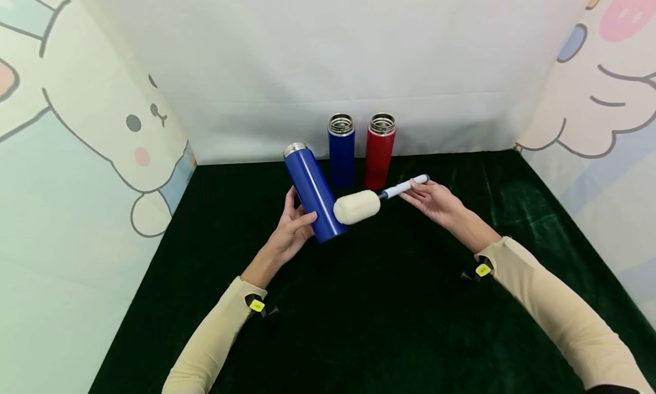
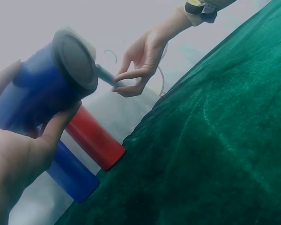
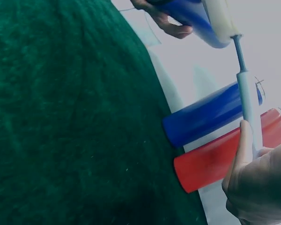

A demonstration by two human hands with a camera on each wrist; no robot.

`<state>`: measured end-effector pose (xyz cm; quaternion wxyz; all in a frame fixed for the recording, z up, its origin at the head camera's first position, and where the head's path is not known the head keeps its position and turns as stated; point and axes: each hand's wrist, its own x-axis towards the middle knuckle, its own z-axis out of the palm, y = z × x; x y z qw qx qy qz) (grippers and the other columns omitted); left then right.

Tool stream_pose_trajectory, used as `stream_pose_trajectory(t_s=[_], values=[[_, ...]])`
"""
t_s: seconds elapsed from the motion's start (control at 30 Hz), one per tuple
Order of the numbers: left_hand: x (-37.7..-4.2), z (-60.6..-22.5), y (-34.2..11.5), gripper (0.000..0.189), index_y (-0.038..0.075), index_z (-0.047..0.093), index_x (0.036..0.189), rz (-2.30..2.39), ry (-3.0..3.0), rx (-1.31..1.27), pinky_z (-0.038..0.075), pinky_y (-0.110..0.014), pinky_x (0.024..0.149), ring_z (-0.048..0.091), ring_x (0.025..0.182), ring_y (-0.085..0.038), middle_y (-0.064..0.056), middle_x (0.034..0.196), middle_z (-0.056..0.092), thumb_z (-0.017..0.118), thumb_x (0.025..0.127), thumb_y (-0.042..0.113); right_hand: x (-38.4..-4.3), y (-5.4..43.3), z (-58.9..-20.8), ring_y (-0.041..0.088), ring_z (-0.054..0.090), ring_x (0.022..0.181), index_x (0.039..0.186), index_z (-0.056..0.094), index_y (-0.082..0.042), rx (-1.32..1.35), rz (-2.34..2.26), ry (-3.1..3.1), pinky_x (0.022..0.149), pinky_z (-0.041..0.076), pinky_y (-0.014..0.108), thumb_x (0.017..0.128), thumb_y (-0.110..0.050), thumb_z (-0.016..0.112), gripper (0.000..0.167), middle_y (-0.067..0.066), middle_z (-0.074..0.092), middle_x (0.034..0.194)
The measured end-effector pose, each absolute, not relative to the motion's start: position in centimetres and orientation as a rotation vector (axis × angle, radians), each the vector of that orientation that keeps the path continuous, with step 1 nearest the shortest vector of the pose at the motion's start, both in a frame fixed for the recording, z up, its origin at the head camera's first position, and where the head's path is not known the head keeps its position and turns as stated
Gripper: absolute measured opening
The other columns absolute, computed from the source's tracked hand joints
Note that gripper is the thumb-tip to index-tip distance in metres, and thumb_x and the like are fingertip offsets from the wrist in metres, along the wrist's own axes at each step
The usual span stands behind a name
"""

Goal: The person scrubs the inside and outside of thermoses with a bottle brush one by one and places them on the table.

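My left hand (image 1: 293,232) grips a blue vacuum flask (image 1: 314,195) around its lower body. The flask is lidless and held off the cloth, its steel mouth tilted up and to the left; its dark base (image 2: 76,61) faces the left wrist camera. Between thumb and fingers my right hand (image 1: 434,201) pinches the pale handle of a bottle brush (image 1: 405,188). The brush's cream sponge head (image 1: 357,206) points left and overlaps the flask's lower side in the head view. Whether sponge and flask touch, I cannot tell.
Behind the hands stand a second blue flask (image 1: 341,155) and a red flask (image 1: 380,155), both upright with uncovered steel mouths. Dark green velvet cloth (image 1: 389,314) covers the table. A white curtain (image 1: 318,52) rises at the back, and printed cartoon panels (image 1: 92,132) flank it.
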<state>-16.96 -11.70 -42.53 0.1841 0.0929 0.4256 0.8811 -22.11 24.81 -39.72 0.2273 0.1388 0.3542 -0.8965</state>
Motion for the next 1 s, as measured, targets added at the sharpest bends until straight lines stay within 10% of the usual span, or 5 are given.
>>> stream_pose_trajectory(t_s=[0.23,0.47,0.67,0.83,1.0], values=[[-17.4,-42.4,-12.0,0.1,0.042,0.003,0.161,2.511,1.191,0.251,0.056,-0.04,0.101,0.057,0.129,-0.024,-0.008,0.16,0.026,0.074,0.094,0.018,-21.5,25.6,-39.9,0.016,0.046,0.141,0.131,0.037,-0.015,0.338,-2.41,1.054,0.109,0.05,0.033,0.104,-0.005,0.053,0.033,0.004,0.056,0.128],[-17.4,-42.7,-12.0,0.1,0.038,0.008,0.162,2.552,1.196,0.2,0.059,-0.037,0.094,0.066,0.119,-0.02,-0.008,0.153,0.037,0.077,0.092,0.022,-21.0,26.0,-39.9,0.018,0.014,0.159,0.161,-0.019,-0.034,0.311,-2.399,1.091,0.111,0.048,0.032,0.105,-0.003,0.046,0.091,0.005,-0.007,0.173],[-17.5,-43.0,-11.9,0.099,0.035,0.015,0.161,2.569,1.195,0.237,0.057,-0.038,0.096,0.065,0.12,-0.02,-0.007,0.147,0.046,0.081,0.089,0.017,-21.1,26.4,-40.2,0.015,0.049,0.138,0.163,-0.005,-0.031,0.311,-2.404,1.063,0.108,0.051,0.031,0.104,-0.005,0.051,0.085,0.005,0.013,0.168],[-17.4,-42.9,-12.1,0.094,0.034,0.014,0.162,2.486,1.252,0.318,0.056,-0.043,0.099,0.062,0.126,-0.022,-0.006,0.149,0.046,0.076,0.093,0.016,-21.4,26.7,-40.4,0.02,0.067,0.11,0.144,0.033,-0.019,0.315,-2.439,0.937,0.105,0.053,0.032,0.105,-0.005,0.051,0.045,0.008,0.052,0.133],[-17.0,-43.0,-11.9,0.096,0.03,0.011,0.162,2.388,1.278,0.404,0.059,-0.037,0.093,0.065,0.119,-0.02,-0.007,0.144,0.049,0.074,0.093,0.009,-22.3,25.7,-40.2,0.019,0.061,0.126,0.119,0.046,-0.013,0.371,-2.473,0.818,0.109,0.05,0.032,0.103,-0.002,0.053,0.02,0.009,0.06,0.125]])
